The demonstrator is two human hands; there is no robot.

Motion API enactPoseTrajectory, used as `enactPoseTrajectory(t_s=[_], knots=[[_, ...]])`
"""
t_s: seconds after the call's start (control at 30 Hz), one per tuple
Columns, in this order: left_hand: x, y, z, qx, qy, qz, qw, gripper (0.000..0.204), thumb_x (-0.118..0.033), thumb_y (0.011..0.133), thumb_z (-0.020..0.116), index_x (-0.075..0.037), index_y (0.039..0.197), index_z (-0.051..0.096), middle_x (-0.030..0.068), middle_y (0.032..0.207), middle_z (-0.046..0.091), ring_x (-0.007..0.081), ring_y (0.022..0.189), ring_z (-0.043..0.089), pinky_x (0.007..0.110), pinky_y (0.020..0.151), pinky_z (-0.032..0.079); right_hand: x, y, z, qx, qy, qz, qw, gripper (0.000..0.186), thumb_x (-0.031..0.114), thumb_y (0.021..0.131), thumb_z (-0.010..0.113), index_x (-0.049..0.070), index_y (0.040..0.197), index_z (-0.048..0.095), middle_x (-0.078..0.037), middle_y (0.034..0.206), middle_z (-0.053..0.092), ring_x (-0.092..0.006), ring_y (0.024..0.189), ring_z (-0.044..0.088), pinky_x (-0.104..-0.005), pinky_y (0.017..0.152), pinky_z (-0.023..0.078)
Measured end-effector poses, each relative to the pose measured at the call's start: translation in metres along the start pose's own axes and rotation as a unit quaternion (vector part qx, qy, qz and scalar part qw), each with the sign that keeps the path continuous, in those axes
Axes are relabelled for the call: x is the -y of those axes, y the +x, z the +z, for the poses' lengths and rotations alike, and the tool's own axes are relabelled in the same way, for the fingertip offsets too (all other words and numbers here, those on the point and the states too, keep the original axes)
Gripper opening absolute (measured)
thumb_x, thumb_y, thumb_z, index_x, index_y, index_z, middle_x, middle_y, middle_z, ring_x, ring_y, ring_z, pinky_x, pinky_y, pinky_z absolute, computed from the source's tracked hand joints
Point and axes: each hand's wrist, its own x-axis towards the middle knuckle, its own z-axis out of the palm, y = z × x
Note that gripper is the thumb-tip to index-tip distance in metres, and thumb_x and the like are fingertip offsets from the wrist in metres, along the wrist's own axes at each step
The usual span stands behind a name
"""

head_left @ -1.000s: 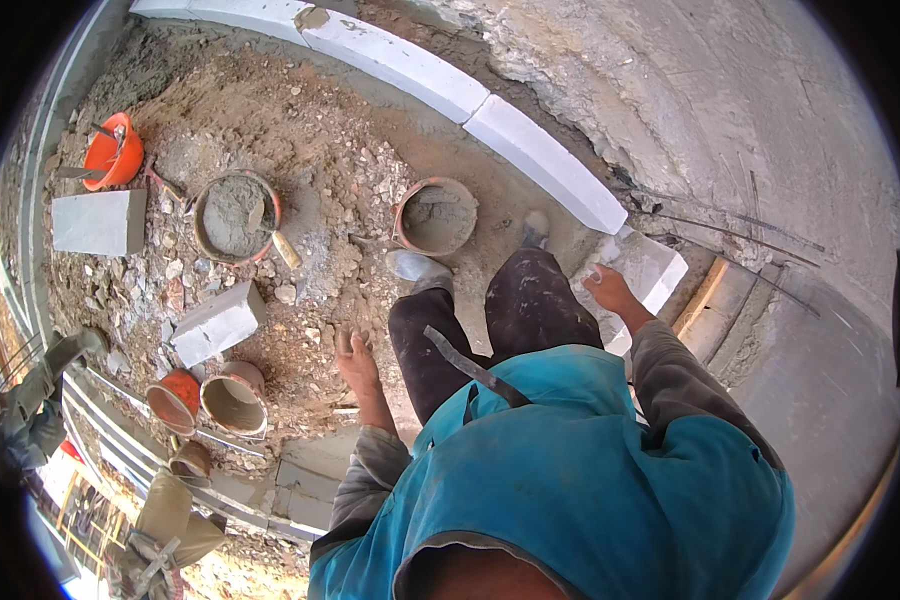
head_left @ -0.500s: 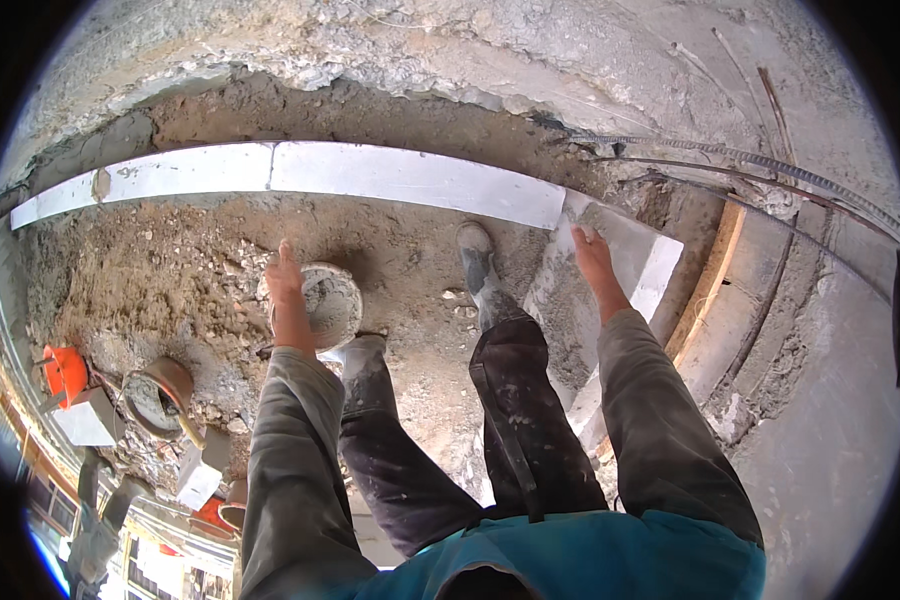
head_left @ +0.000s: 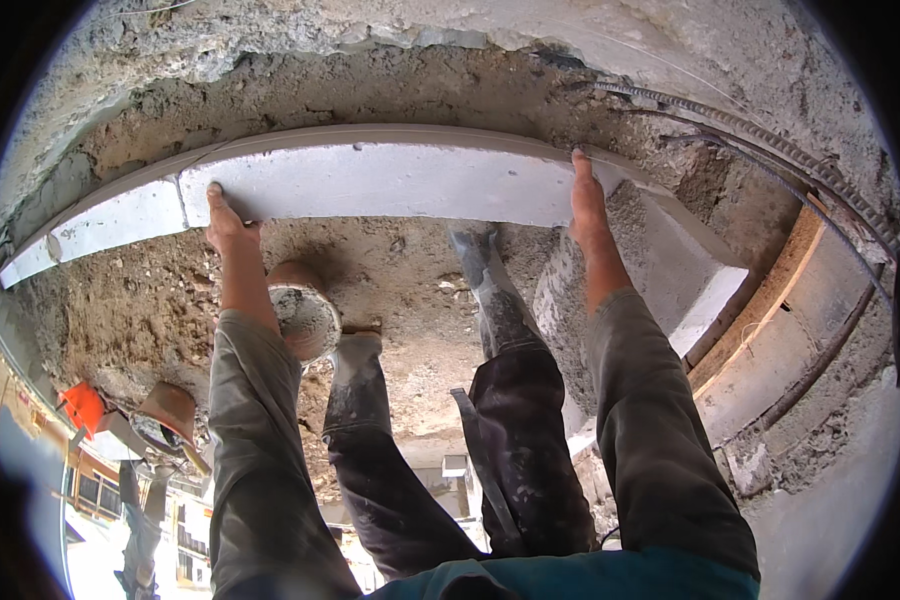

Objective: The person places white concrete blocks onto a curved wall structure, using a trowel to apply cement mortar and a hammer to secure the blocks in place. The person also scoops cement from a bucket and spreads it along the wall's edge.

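A long row of pale concrete blocks bends across the middle of the view. My left hand (head_left: 232,222) grips the longest pale concrete block (head_left: 390,182) near its left end, thumb up on its face and fingers partly hidden below. At its other end my right hand (head_left: 587,203) is closed on the edge, with the fingers mostly out of sight. A narrow joint parts this block from the neighbouring pale block (head_left: 120,218) on the left. Below my left hand, close to my forearm, stands a bucket (head_left: 307,322) of grey mortar.
A large pale block (head_left: 675,250) lies tilted at the right, beside a wooden board (head_left: 760,315). Steel bars (head_left: 760,140) jut out at the far right. An orange container (head_left: 82,408) and another bucket (head_left: 168,408) sit at the lower left. Loose rubble covers the soil.
Both hands have moved forward from in front of the blocks and taken hold of the long block at its two ends. My left hand has also shifted left.
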Motion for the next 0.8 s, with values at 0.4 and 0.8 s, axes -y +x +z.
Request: enactPoseTrajectory(t_s=[0.4,0.8], knots=[[-0.019,-0.028,0.007,-0.037,0.053,-0.008,0.998,0.068,-0.046,0.08,0.072,0.013,0.11,0.057,0.0223,0.108,0.061,0.0346,0.092,0.063,0.049,0.059,0.054,-0.002,0.009,-0.001,0.049,0.023,0.012,0.998,0.079,0.06,0.093,0.04,-0.004,0.14,0.041,-0.018,0.138,0.05,-0.0317,0.125,0.05,-0.0433,0.105,0.039],[0.038,-0.045,-0.083,0.091,0.171,0.208,0.959,0.1,-0.056,0.09,0.057,0.016,0.145,0.014,0.0347,0.147,0.031,0.0412,0.135,0.039,0.041,0.106,0.04,-0.048,0.015,-0.093,0.03,-0.353,-0.27,0.895,0.076,0.058,0.098,0.036,-0.004,0.143,0.037,-0.02,0.143,0.045,-0.0351,0.133,0.043,-0.041,0.108,0.035]])
